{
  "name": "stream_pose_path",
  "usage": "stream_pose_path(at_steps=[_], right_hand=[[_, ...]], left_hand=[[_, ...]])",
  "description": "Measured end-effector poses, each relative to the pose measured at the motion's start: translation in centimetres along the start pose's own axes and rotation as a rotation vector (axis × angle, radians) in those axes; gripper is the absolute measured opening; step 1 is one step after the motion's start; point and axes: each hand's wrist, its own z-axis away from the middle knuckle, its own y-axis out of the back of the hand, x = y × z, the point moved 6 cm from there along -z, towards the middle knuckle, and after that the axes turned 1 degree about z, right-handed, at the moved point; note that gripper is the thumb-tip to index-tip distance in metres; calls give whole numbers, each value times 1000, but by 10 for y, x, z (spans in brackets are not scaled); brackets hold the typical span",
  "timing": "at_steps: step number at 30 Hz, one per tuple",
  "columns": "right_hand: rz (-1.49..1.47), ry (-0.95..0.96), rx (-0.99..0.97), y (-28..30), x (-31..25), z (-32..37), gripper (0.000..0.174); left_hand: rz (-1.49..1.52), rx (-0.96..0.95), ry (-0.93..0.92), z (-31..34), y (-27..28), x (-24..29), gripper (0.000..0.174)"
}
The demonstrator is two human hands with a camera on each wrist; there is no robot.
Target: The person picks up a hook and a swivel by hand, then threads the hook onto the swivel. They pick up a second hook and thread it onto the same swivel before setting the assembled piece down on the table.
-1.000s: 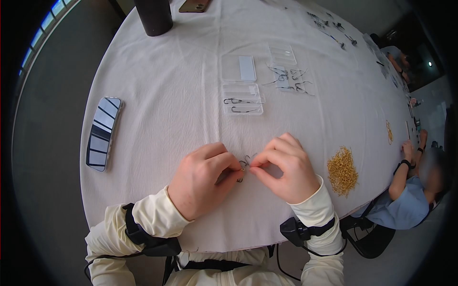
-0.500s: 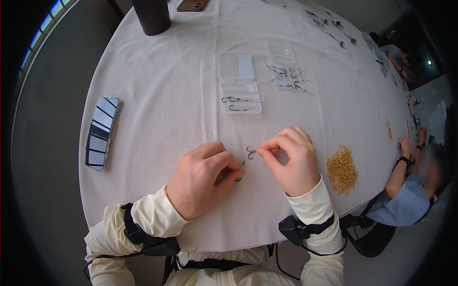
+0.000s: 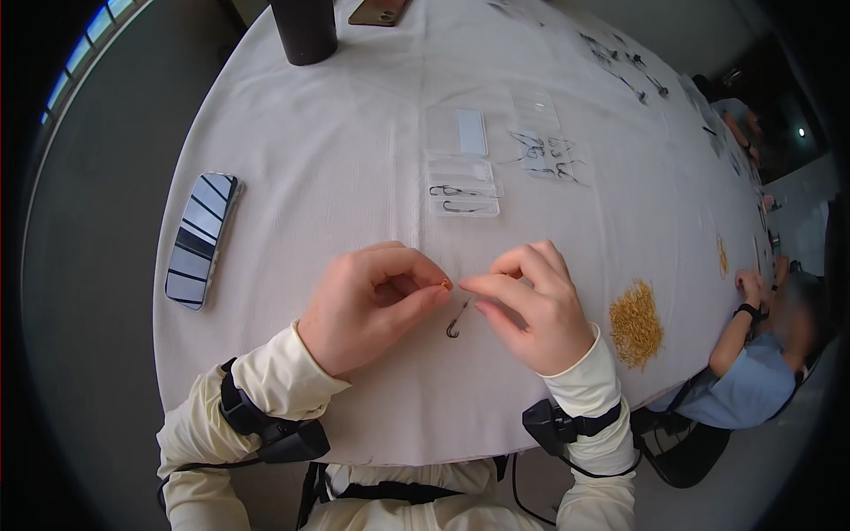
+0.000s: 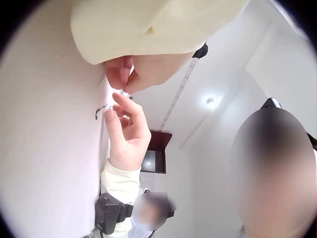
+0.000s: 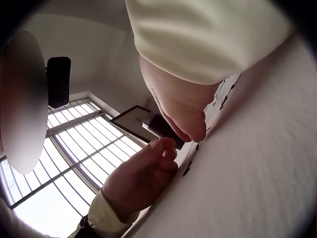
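The left hand (image 3: 367, 305) is above the tabletop (image 3: 292, 195), which is covered by a pale cloth, and its thumb and index finger pinch a small gold-coloured piece (image 3: 445, 285); the exact form of this piece is too small to tell. The right hand (image 3: 536, 310) is just beside it, with the thumb and the index finger spread apart, and I see nothing gripped between them. Between the two hands, a dark hook (image 3: 452, 331) lies on the cloth, its bend toward the person and its thin end near the right thumb; whether the thumb touches this end, I cannot tell. Farther forward, a clear box (image 3: 465, 211) stands with its lid open and has dark hooks in its compartments. To the right of it is another open clear box (image 3: 535, 96), with several hooks lying on it, and their thin ends reach over its edge. A heap of gold-coloured pieces (image 3: 636, 325) lies to the right of the right hand. At the left side rests a phone (image 3: 202, 241), and near the far edge there is a dark cup (image 3: 305, 35). At the right, another person in a blue shirt (image 3: 751, 380) sits at the same tabletop.
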Motion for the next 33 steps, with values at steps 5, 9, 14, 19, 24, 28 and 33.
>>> stream_pose_path(at_steps=[5, 9, 14, 19, 24, 28, 33], right_hand=[[45, 94, -64, -6, -6, -4, 19], [-10, 76, -34, -2, -9, -6, 17], [-228, -8, -65, -2, -6, -5, 16], [-290, -20, -111, -3, -9, -6, 15], [-146, -13, -136, -2, -4, -1, 15], [-132, -27, -134, 1, -1, 0, 18], [-49, 16, -121, -4, -6, -2, 20]], left_hand=[[259, -158, 137, -1, 4, -3, 10], [327, -184, 176, 1, 5, -4, 11], [375, -202, 135, -1, 3, -6, 11], [427, -193, 151, -3, 2, -8, 10], [383, -175, 115, -3, 1, -8, 9], [378, -180, 122, -2, 2, -9, 8], [316, -160, 38, -2, 1, -5, 8]])
